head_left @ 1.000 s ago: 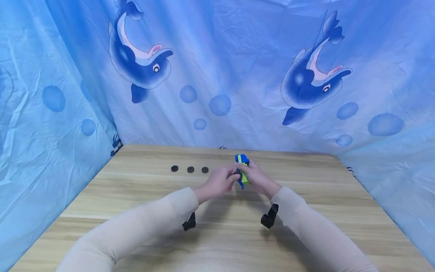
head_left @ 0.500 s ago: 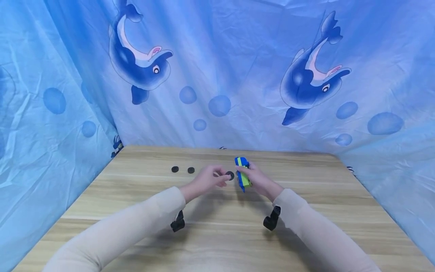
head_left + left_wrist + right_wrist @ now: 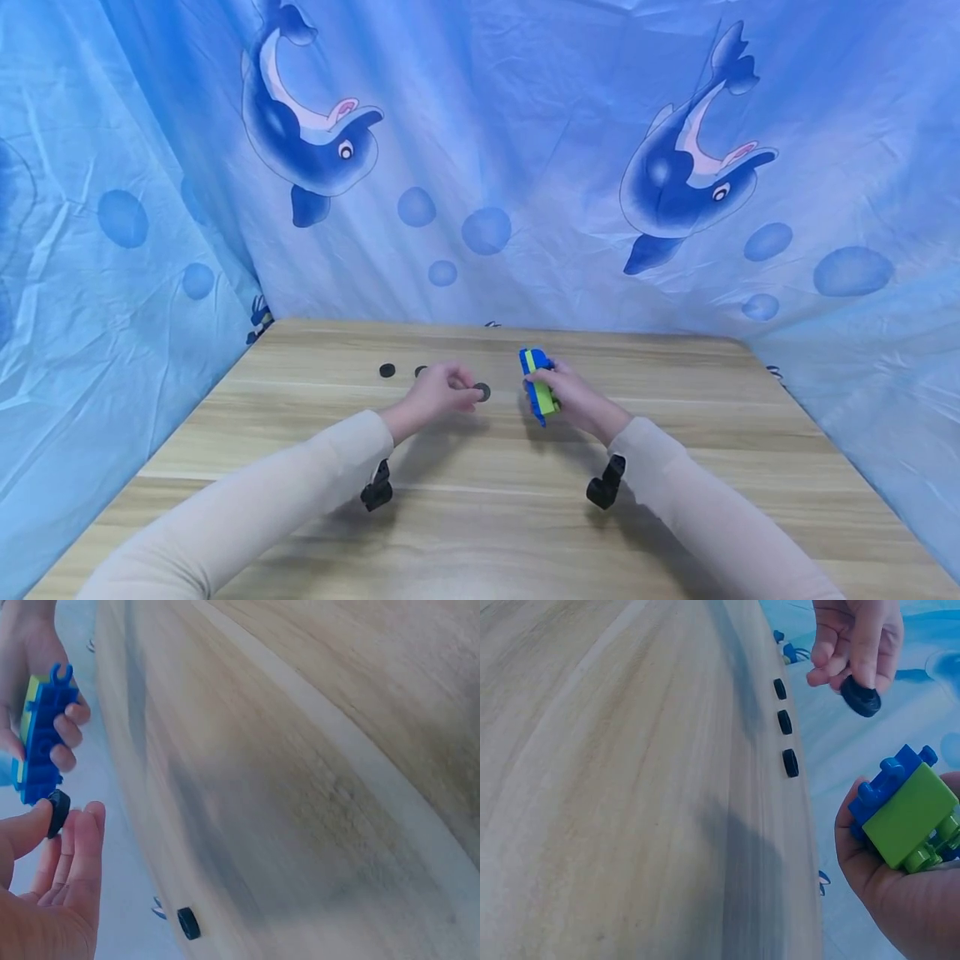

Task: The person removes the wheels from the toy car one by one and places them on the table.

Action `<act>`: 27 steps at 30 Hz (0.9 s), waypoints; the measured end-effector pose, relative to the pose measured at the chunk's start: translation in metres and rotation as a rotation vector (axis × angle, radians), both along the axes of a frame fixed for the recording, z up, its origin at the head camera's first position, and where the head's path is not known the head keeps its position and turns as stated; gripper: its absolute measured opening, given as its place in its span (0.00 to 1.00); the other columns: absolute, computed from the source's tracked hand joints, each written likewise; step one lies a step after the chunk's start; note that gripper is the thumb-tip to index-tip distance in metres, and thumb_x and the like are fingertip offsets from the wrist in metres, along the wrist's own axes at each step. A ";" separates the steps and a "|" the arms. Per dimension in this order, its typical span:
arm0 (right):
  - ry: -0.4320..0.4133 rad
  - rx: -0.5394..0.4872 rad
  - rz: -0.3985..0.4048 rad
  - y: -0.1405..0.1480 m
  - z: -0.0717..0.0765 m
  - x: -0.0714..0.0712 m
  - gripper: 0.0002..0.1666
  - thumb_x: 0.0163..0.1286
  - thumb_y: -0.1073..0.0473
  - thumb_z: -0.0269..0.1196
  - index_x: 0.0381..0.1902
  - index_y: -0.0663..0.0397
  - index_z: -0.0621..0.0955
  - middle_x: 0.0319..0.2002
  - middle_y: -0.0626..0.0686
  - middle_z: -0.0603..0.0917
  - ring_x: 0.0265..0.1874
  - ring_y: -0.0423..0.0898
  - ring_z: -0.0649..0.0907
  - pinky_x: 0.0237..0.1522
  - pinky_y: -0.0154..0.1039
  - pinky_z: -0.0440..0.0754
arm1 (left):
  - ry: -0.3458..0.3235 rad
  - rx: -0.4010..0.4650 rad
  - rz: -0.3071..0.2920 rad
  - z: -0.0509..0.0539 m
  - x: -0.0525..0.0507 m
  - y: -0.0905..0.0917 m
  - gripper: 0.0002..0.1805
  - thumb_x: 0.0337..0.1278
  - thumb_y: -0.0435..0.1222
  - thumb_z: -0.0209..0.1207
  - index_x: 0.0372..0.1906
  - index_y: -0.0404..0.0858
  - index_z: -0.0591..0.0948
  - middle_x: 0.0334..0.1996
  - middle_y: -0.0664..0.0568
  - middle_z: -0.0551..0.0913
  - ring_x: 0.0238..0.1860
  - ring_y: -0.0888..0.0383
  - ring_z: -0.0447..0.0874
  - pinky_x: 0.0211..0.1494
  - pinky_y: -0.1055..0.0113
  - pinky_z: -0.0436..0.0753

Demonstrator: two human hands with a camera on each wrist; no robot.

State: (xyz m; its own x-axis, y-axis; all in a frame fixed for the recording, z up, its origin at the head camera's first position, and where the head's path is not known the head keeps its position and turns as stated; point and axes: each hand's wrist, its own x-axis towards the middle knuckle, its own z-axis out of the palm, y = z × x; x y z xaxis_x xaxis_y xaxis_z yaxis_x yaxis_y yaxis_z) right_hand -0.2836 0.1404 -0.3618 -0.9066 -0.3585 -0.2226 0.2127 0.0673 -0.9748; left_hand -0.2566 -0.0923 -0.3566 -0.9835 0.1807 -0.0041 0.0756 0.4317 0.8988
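My left hand (image 3: 431,392) pinches a small black toy wheel (image 3: 483,392) between thumb and fingers, held up off the table. Apart from it, to the right, my right hand (image 3: 573,394) grips a blue and lime-green toy building-block car body (image 3: 543,396). In the left wrist view the car body's blue underside (image 3: 45,735) faces the camera, with a hook at one end. Green studs (image 3: 922,859) show in the right wrist view. No wheel is seen on the blue side.
Three more black wheels (image 3: 790,763) lie in a row near the table's far edge; in the head view my left hand partly or wholly covers some. The wooden table (image 3: 480,517) meets a blue dolphin-print curtain (image 3: 525,125) at the back and sides.
My left hand has drawn away leftward from the car body, carrying the wheel, and now covers part of the row. My right hand has shifted slightly toward me with the car body.
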 end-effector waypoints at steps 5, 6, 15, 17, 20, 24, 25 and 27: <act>-0.006 0.040 0.009 0.002 -0.003 0.000 0.41 0.73 0.59 0.50 0.76 0.58 0.44 0.55 0.65 0.70 0.46 0.54 0.78 0.41 0.39 0.82 | 0.030 -0.077 0.052 -0.003 -0.009 -0.002 0.07 0.55 0.32 0.66 0.34 0.34 0.80 0.30 0.44 0.86 0.32 0.49 0.88 0.39 0.63 0.87; -0.002 0.046 0.011 0.002 -0.004 -0.001 0.41 0.73 0.59 0.51 0.75 0.58 0.44 0.55 0.65 0.70 0.45 0.54 0.79 0.40 0.39 0.83 | 0.040 -0.099 0.067 -0.004 -0.012 -0.002 0.06 0.54 0.32 0.66 0.34 0.34 0.80 0.30 0.45 0.86 0.32 0.50 0.88 0.37 0.65 0.86; -0.029 0.078 0.008 -0.005 -0.011 -0.001 0.43 0.70 0.58 0.55 0.76 0.54 0.47 0.57 0.65 0.72 0.44 0.56 0.80 0.38 0.41 0.84 | 0.073 -0.218 0.118 -0.014 -0.052 0.001 0.06 0.56 0.35 0.66 0.36 0.35 0.86 0.34 0.46 0.88 0.30 0.57 0.84 0.32 0.71 0.81; -0.031 0.094 0.013 -0.006 -0.011 0.000 0.44 0.69 0.58 0.55 0.76 0.53 0.47 0.58 0.65 0.71 0.46 0.56 0.79 0.40 0.42 0.84 | 0.067 -0.221 0.119 -0.015 -0.062 0.002 0.07 0.56 0.35 0.66 0.36 0.34 0.87 0.35 0.45 0.88 0.28 0.59 0.82 0.31 0.72 0.79; -0.026 0.110 0.026 -0.005 -0.012 0.002 0.42 0.69 0.58 0.56 0.75 0.53 0.50 0.58 0.65 0.73 0.47 0.57 0.79 0.42 0.44 0.84 | 0.051 -0.223 0.125 -0.014 -0.071 0.004 0.07 0.57 0.34 0.65 0.37 0.33 0.87 0.35 0.43 0.88 0.27 0.56 0.83 0.31 0.71 0.80; -0.004 0.130 0.050 -0.004 -0.012 0.004 0.40 0.69 0.57 0.57 0.73 0.54 0.54 0.57 0.66 0.75 0.43 0.57 0.82 0.41 0.45 0.85 | 0.023 -0.252 0.138 -0.011 -0.080 0.008 0.10 0.57 0.35 0.65 0.40 0.33 0.87 0.34 0.41 0.89 0.34 0.48 0.87 0.38 0.65 0.84; 0.000 0.136 0.051 -0.003 -0.012 0.004 0.39 0.69 0.57 0.57 0.72 0.54 0.55 0.57 0.66 0.75 0.42 0.57 0.82 0.40 0.44 0.84 | 0.018 -0.266 0.134 -0.012 -0.083 0.008 0.10 0.57 0.36 0.65 0.40 0.34 0.87 0.34 0.41 0.89 0.35 0.48 0.88 0.41 0.64 0.84; 0.003 0.148 0.047 -0.003 -0.012 0.004 0.38 0.68 0.57 0.59 0.71 0.55 0.57 0.57 0.66 0.73 0.41 0.57 0.83 0.39 0.43 0.85 | 0.009 -0.293 0.125 -0.012 -0.089 0.009 0.10 0.56 0.36 0.66 0.40 0.35 0.87 0.32 0.42 0.89 0.34 0.50 0.88 0.45 0.64 0.84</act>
